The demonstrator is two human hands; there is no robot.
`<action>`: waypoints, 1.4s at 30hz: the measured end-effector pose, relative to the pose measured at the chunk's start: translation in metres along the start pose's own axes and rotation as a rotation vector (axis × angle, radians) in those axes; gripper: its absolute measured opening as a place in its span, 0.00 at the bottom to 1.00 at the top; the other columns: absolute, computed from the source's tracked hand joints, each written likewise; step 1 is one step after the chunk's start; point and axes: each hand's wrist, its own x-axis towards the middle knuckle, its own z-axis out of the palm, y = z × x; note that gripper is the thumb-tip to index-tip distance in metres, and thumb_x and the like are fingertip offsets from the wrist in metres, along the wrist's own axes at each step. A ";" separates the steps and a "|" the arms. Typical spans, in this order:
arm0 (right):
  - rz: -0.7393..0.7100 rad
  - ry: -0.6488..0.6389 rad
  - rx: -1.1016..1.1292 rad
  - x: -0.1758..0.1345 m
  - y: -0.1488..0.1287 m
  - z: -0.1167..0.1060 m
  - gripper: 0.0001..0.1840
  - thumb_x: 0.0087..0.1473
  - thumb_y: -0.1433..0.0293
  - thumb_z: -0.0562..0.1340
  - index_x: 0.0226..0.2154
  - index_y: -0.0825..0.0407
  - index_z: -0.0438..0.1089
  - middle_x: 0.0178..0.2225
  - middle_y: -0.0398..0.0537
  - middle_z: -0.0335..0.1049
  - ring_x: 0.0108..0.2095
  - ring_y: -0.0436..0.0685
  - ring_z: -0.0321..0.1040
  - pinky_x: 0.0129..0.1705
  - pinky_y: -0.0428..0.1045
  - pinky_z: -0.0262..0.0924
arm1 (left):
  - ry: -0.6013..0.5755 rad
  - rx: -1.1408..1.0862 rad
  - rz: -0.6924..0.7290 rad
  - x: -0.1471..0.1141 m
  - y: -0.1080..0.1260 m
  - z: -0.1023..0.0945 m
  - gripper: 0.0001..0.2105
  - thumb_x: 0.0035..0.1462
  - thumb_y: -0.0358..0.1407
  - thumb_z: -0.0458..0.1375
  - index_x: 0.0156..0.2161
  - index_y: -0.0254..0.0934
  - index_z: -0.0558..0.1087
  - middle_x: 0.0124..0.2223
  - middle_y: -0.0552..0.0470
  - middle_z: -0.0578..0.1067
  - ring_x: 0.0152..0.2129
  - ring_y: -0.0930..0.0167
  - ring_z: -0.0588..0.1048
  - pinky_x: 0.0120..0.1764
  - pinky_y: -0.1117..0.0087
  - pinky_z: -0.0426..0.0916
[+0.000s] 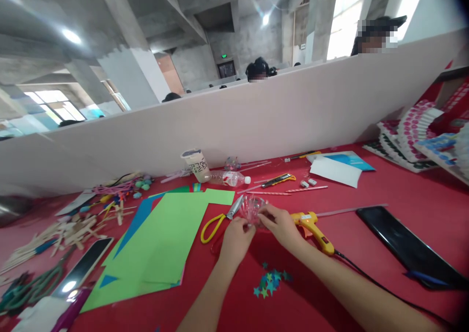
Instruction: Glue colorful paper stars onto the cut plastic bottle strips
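Observation:
Between my two hands is a clear plastic piece (252, 207) with thin strips fanning upward; it looks like a cut bottle part. My left hand (236, 236) pinches its lower left edge. On the other side, the fingers of my right hand (280, 223) are closed on its right edge. Yellow-handled scissors (216, 224) lie just left of the piece, partly behind my left hand. A yellow hot glue gun (313, 229) rests to the right of my right hand, a glue stick in its back. Blue and green paper stars (269, 283) are piled on the red table below my hands.
Green paper sheets (164, 239) lie at left, beside craft sticks (69, 234) and a phone (86, 263). Behind stand a paper cup (196, 165) and a lying plastic bottle (229, 178), near a utility knife (278, 180). A black tablet-like slab (403, 244) is at right. A white partition (256, 121) closes the back.

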 end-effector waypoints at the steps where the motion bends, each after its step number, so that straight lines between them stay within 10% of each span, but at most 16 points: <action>1: 0.001 0.010 0.000 -0.002 -0.001 0.001 0.16 0.58 0.65 0.57 0.48 0.53 0.64 0.48 0.51 0.65 0.43 0.57 0.67 0.42 0.56 0.64 | 0.035 0.012 0.002 -0.004 0.000 -0.004 0.06 0.46 0.37 0.59 0.23 0.38 0.71 0.26 0.53 0.68 0.26 0.68 0.66 0.34 0.68 0.58; 12: -0.014 0.092 -0.154 -0.012 -0.016 -0.009 0.15 0.59 0.65 0.57 0.48 0.54 0.64 0.47 0.50 0.65 0.42 0.56 0.67 0.41 0.56 0.65 | -0.085 -0.440 -0.165 -0.018 -0.006 0.016 0.09 0.48 0.39 0.58 0.33 0.36 0.69 0.26 0.53 0.73 0.22 0.69 0.73 0.30 0.68 0.67; 21: -0.112 0.253 -0.243 -0.016 -0.059 -0.034 0.09 0.57 0.64 0.55 0.36 0.51 0.67 0.17 0.37 0.60 0.18 0.48 0.57 0.22 0.44 0.51 | 0.066 -0.755 -0.141 -0.008 0.014 0.009 0.14 0.46 0.34 0.63 0.37 0.37 0.65 0.33 0.55 0.74 0.31 0.73 0.74 0.39 0.69 0.67; 29: -0.261 0.377 -0.205 -0.037 -0.099 -0.071 0.04 0.57 0.68 0.55 0.35 0.48 0.65 0.19 0.38 0.61 0.18 0.47 0.57 0.22 0.43 0.53 | 0.176 -0.725 0.013 0.004 0.050 -0.001 0.12 0.48 0.31 0.62 0.37 0.39 0.65 0.34 0.56 0.73 0.33 0.75 0.73 0.41 0.74 0.65; 42: -0.036 0.213 0.102 -0.037 -0.094 -0.057 0.03 0.53 0.68 0.59 0.31 0.50 0.68 0.23 0.41 0.69 0.24 0.49 0.64 0.26 0.44 0.58 | 0.377 -0.770 -0.021 0.000 0.057 0.006 0.18 0.42 0.34 0.65 0.39 0.41 0.65 0.36 0.54 0.74 0.34 0.71 0.75 0.40 0.71 0.68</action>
